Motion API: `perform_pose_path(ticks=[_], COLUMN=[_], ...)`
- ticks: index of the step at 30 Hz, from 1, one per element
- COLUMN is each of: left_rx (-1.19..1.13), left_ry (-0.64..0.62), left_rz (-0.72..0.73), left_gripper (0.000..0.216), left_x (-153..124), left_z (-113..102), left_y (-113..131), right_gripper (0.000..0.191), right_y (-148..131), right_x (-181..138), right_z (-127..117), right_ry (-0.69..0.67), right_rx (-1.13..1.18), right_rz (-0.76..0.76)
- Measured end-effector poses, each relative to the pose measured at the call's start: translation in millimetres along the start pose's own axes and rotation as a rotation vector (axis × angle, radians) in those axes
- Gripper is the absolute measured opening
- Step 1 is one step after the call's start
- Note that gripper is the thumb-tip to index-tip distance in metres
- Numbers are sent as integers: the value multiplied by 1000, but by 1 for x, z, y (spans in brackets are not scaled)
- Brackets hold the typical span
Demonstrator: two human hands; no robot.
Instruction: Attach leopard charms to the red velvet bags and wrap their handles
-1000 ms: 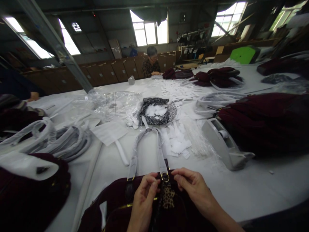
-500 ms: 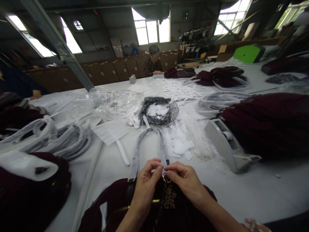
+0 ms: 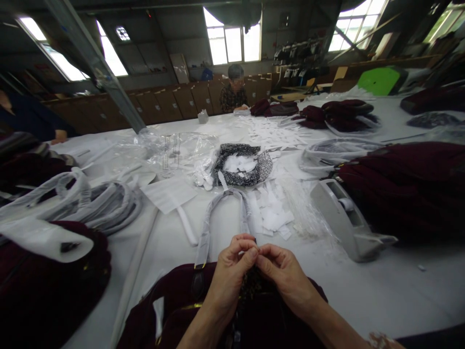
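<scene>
Handbag: the dark maroon velvet handbag (image 3: 174, 300) lies at the near edge of the white counter (image 3: 381, 286), right under my view and partly beneath both wrists.
Handle: its looped handle (image 3: 205, 228), wrapped in pale grey paper, lies flat on the counter and arches away from me.
Left hand: I see the left hand (image 3: 232, 271) closed, thumb and forefinger pinching the near end of the handle's right leg, where it meets the handbag.
Right hand: the right hand (image 3: 286, 276) is closed in the same pinch, its fingertips touching the left's at that spot.
Paper slips: a loose pile of white paper slips (image 3: 271, 213) lies just right of the handle.
Fabric ring: a black-and-white speckled fabric ring (image 3: 259, 169) holding more slips sits just beyond the handle's top.
Tape dispenser: a grey plastic tape dispenser (image 3: 341, 218) stands near the right hand, apart from it.
Right side: a stack of maroon bags (image 3: 407, 184) lies behind the dispenser.
Left side: a bundle of pale wrapped straps (image 3: 94, 208) lies well apart from the hands.
Far end: a person (image 3: 234, 92) sits at the counter's far edge.
</scene>
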State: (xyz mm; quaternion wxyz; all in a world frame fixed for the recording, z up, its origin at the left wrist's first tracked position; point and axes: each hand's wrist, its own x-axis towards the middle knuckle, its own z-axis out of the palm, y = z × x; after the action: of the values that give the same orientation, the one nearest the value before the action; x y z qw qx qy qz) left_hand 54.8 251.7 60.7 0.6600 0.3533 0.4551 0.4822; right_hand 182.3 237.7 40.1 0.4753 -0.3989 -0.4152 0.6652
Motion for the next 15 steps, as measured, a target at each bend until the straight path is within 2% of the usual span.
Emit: perform_pose_path(ticks=[4,6,8,10,12,15], left_rx=[-8,38,117,234,398,669], left_ry=[-35,8,103,172,181,188], left_rz=[-2,5,-7,-45,-54,16], left_gripper=[15,17,24,29,28,24], left_x=[1,3,2,-1,-7,-14], left_z=[-1,-6,-12,-19,-22,-22], left_y=[-3,-9,-17,-27,-37,-47], right_gripper=[22,24,25,27,28,26], right_y=[-1,1,4,9,13,15], right_x=[-2,-3,-3,-3,-4,-5], right_z=[-2,-6,-12,-19,-24,-25], right_ry=[-8,11,46,86,115,146], right_rx=[-53,-140,-220,-270,-312,-446], right_rz=[-18,-19,14,65,102,86])
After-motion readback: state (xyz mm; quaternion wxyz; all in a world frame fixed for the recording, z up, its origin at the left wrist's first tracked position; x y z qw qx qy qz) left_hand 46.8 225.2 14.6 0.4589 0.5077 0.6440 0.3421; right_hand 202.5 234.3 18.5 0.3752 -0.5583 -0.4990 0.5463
